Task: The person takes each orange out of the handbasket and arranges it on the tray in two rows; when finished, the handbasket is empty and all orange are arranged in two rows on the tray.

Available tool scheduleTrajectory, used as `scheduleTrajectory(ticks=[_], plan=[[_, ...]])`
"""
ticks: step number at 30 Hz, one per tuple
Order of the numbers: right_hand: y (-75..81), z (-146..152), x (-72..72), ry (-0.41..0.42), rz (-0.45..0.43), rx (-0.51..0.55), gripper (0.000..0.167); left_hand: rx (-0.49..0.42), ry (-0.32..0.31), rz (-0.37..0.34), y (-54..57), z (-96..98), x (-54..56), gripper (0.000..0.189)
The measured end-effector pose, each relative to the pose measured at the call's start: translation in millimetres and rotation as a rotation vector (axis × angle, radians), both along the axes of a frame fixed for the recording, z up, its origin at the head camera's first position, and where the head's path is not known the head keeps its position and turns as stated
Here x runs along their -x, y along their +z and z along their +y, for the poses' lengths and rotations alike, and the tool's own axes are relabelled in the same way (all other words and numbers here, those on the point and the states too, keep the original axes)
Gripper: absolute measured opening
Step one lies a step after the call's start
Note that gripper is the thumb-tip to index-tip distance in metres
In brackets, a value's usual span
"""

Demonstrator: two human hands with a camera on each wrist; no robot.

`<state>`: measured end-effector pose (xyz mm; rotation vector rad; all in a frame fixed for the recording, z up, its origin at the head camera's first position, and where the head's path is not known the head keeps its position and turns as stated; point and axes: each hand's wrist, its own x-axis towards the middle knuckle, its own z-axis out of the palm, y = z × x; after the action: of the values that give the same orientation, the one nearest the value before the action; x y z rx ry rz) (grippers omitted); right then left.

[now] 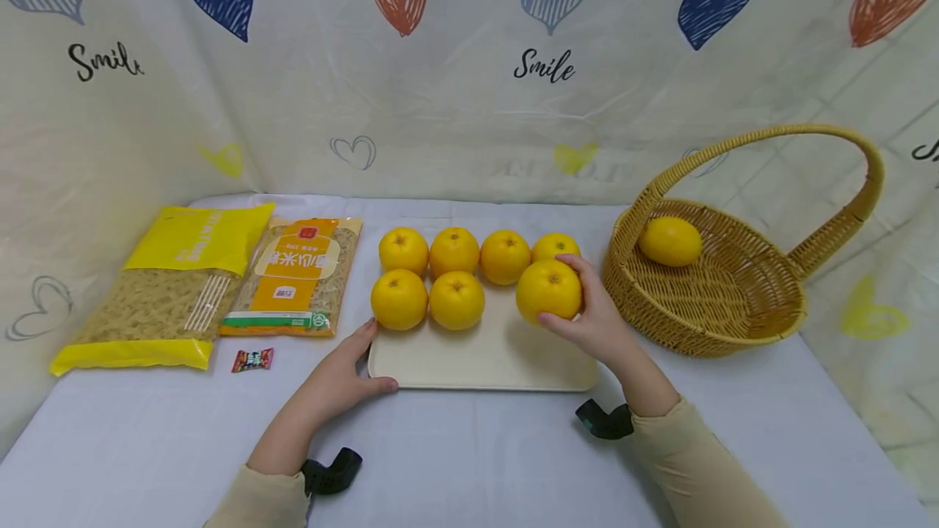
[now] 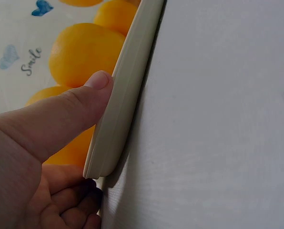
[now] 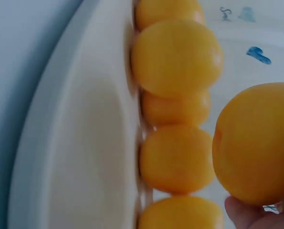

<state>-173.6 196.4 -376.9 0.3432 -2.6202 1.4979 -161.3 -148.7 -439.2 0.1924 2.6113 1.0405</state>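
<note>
A cream rectangular tray (image 1: pixel 469 361) lies on the white cloth, bearing several oranges (image 1: pixel 456 300) in two rows. My left hand (image 1: pixel 333 381) grips its front left corner. In the left wrist view, the thumb (image 2: pixel 96 83) lies against the tray's rim (image 2: pixel 125 95) and the other fingers curl by the corner. My right hand (image 1: pixel 597 316) holds an orange (image 1: pixel 548 292) between thumb and fingers over the tray's right part. That held orange (image 3: pixel 258 143) appears raised beside the row in the right wrist view, with only some fingertips showing.
On the right stands a wicker basket (image 1: pixel 704 341) with a tall handle and one oval yellow fruit (image 1: pixel 671 241) inside. To the left lie a yellow-ended bag (image 1: pixel 169 292), an orange-labelled packet (image 1: pixel 297 275) and a small wrapped sweet (image 1: pixel 253 359). A heart-printed curtain (image 1: pixel 455 104) hangs behind.
</note>
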Motion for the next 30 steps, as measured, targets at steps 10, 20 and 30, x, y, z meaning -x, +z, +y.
scheduleTrajectory(ticks=[10, 20, 30], plan=[[-18.2, -20.5, 11.4, -0.044, -0.1, -0.026, 0.079, 0.004, -0.002, 0.0, 0.3, 2.3, 1.0, 0.103], [-26.9, -26.2, 15.4, -0.03, -0.146, 0.018, 0.087, 0.007, 0.003, -0.008, 1.1, 1.8, 1.5, 0.104], [-35.5, -27.9, 20.5, -0.011, -0.197, -0.023, 0.085, 0.002, 0.007, -0.009, 3.6, 1.3, 0.1, 0.103]])
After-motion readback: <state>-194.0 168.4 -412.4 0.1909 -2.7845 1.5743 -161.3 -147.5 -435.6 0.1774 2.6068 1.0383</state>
